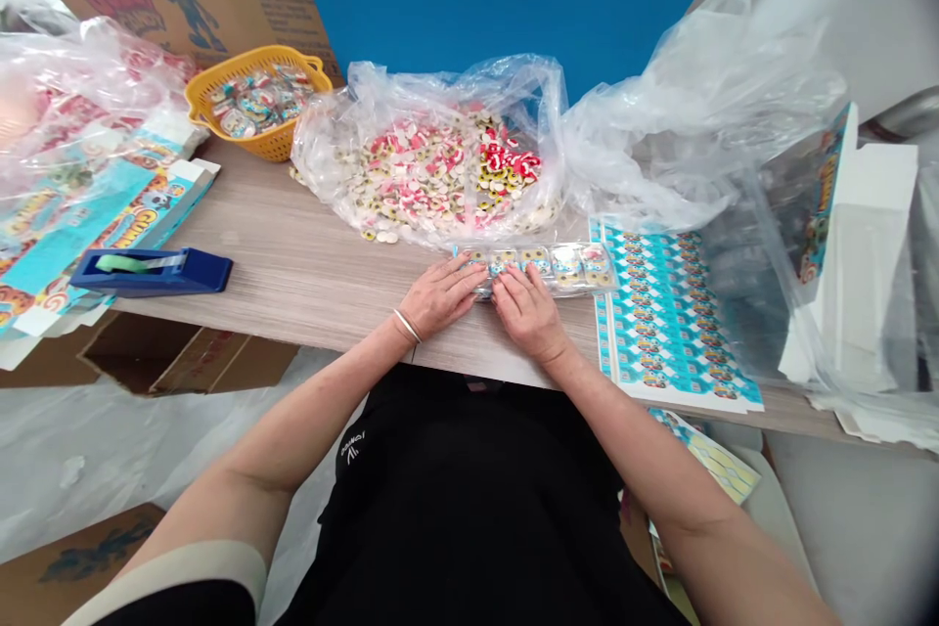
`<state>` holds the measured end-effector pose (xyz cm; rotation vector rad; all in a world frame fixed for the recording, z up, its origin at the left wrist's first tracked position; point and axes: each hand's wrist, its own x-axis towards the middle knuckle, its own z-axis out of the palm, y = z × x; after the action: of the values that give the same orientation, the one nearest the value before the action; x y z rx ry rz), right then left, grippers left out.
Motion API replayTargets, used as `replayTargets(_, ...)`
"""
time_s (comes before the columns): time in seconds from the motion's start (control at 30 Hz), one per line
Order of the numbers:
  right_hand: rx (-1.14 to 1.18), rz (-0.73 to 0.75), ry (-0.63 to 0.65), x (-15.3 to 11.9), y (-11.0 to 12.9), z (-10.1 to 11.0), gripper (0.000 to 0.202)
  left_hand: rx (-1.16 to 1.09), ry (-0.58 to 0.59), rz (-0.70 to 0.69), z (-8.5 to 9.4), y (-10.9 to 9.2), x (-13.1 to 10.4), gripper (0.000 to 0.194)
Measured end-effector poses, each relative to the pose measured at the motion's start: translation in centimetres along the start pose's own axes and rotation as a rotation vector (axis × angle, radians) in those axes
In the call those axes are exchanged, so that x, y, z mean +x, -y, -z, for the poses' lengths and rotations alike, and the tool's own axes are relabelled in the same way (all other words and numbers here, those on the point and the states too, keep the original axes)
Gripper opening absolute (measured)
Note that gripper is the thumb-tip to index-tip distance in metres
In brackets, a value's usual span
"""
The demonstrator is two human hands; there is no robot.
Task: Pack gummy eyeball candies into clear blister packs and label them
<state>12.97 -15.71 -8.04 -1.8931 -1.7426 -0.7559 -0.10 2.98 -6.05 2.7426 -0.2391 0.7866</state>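
A clear plastic candy tray [564, 266] with a row of round sweets lies on the wooden table [293, 264], near its front edge. My left hand [438, 296], with a bracelet at the wrist, rests flat with its fingertips on the tray's left end. My right hand [528, 311] lies beside it, fingers pressing on the tray's left part. Behind the tray sits an open clear bag of loose red, white and yellow gummy candies [440, 171].
A sheet of blue printed labels [664, 318] lies to the right under crumpled clear plastic [696, 108]. A blue tape dispenser [154, 271] and flat printed cartons [95, 215] are at the left. A yellow basket [256, 103] of packed candies stands at the back.
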Motion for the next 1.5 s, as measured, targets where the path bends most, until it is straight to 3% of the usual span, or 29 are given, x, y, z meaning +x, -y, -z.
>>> replayTargets(0.23,0.004,-0.06,0.049,0.1,0.4,-0.4,0.021,-0.037,-0.021,0.048,-0.2,0.0,-0.1,0.055)
replayTargets(0.4,0.02,-0.015,0.001,0.1,0.3,0.0,0.018,-0.08,-0.005,0.009,0.4,0.0,-0.1,0.059)
replayTargets(0.5,-0.013,-0.017,-0.042,0.4,0.7,0.0,0.016,-0.042,0.043,0.025,0.9,-0.1,0.2,0.047)
replayTargets(0.63,-0.02,-0.061,-0.03,1.2,1.0,0.3,0.013,0.029,-0.01,0.037,0.9,-0.2,0.4,0.031)
replayTargets(0.83,0.006,-0.113,0.058,-0.2,-1.6,3.1,0.019,0.089,-0.083,-0.063,0.8,0.3,0.5,0.035)
replayTargets(0.97,-0.043,-0.164,0.013,-2.5,-3.6,4.4,0.022,0.18,-0.036,-0.047,1.1,-1.2,1.8,0.025)
replayTargets(1.03,-0.043,-0.153,-0.02,-3.1,-3.9,4.2,0.023,0.21,-0.004,-0.027,0.7,-2.6,3.2,0.021)
replayTargets(1.23,0.003,-0.169,-0.064,-2.8,-3.8,3.4,0.026,0.238,0.165,0.05,-3.6,-6.1,7.2,0.046)
replayTargets(1.33,0.051,-0.215,-0.062,-3.4,-4.9,4.3,0.024,0.251,0.167,0.058,-4.8,-6.3,7.3,0.046)
replayTargets(1.5,0.124,-0.465,-0.054,-5.8,-7.2,6.1,0.022,0.235,0.116,0.026,-4.9,-5.8,6.7,0.046)
